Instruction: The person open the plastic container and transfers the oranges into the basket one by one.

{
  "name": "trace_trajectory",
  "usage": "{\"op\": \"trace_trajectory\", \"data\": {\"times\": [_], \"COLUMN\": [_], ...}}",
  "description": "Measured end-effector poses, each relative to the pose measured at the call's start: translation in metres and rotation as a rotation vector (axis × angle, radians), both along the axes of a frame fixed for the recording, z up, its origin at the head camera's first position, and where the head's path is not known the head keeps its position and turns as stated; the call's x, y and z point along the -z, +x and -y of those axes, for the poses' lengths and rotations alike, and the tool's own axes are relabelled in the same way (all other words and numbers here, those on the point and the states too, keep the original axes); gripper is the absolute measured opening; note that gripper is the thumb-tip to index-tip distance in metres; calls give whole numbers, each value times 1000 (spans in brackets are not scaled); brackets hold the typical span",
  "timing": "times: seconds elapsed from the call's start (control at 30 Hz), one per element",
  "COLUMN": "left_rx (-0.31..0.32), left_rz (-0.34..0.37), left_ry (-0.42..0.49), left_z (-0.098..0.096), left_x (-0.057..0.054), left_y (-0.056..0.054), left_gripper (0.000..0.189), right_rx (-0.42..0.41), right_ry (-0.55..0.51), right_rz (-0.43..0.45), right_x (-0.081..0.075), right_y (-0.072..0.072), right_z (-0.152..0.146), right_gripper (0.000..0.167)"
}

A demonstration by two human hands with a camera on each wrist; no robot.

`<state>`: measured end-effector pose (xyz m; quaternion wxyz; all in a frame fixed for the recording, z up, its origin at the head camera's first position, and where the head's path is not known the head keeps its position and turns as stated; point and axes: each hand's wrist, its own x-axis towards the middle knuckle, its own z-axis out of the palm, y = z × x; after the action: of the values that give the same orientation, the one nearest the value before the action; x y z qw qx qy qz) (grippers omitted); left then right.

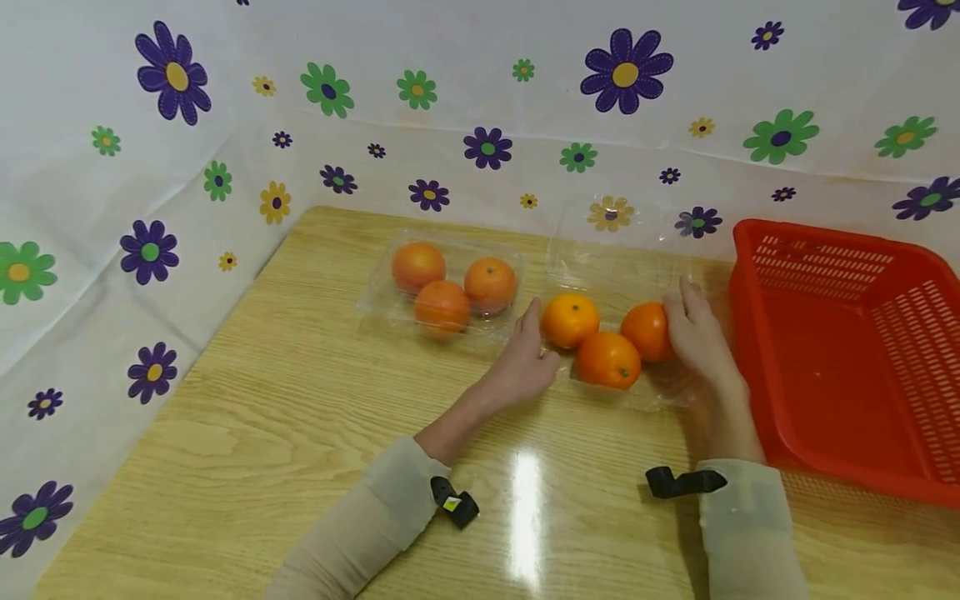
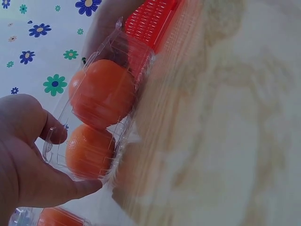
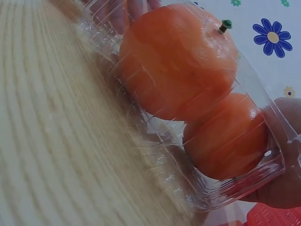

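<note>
A clear plastic clamshell box (image 1: 637, 393) holds three oranges (image 1: 607, 360), with its see-through lid (image 1: 577, 250) swung back toward the flowered cloth. At the box's left end my left hand (image 1: 519, 364) grips the rim; in the left wrist view the thumb and fingers stand on either side of the plastic wall. My right hand (image 1: 697, 333) holds the opposite end, beside the right-hand orange, its fingers pointing away from me. From the right wrist, two oranges (image 3: 181, 61) show through the clear side, and part of the right hand (image 3: 282, 174) is hidden behind the plastic.
Left of the open box lies another clear box (image 1: 382, 292) with three oranges (image 1: 442, 307) under its plastic. A red plastic basket (image 1: 765, 358) stands close by my right forearm. Flower-printed cloth (image 1: 487, 75) rises behind the wooden table (image 1: 300, 417) and along its left side.
</note>
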<state>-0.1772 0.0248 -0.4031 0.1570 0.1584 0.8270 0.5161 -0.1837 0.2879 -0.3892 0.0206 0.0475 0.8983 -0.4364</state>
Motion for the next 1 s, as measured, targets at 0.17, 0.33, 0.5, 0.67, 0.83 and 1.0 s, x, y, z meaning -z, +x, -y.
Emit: {"op": "trace_trajectory", "data": {"times": [0.17,0.33,0.5,0.67,0.83,1.0], "left_rx": [4,5,-7,25,88,128], "left_rz": [13,16,1,11,-2,-12], "left_ry": [9,29,39,15,-2,-58], "left_z": [1,4,5,6,6,7], "left_x": [2,0,-1,0,0,0], "left_y": [-1,-2,-3,-2,-2,-4], "left_gripper": [74,68,64,69,75,78], "right_rx": [10,17,24,17,17,33], "right_ry": [-4,-7,-16,-27,-26,-13], "right_rz": [-15,14,20,16,-1,-8], "right_x": [4,5,3,1,-3,-3], "right_y": [1,3,4,7,9,10], "right_z": [2,3,4,4,2,2], "right_gripper": [67,68,68,68,68,66]}}
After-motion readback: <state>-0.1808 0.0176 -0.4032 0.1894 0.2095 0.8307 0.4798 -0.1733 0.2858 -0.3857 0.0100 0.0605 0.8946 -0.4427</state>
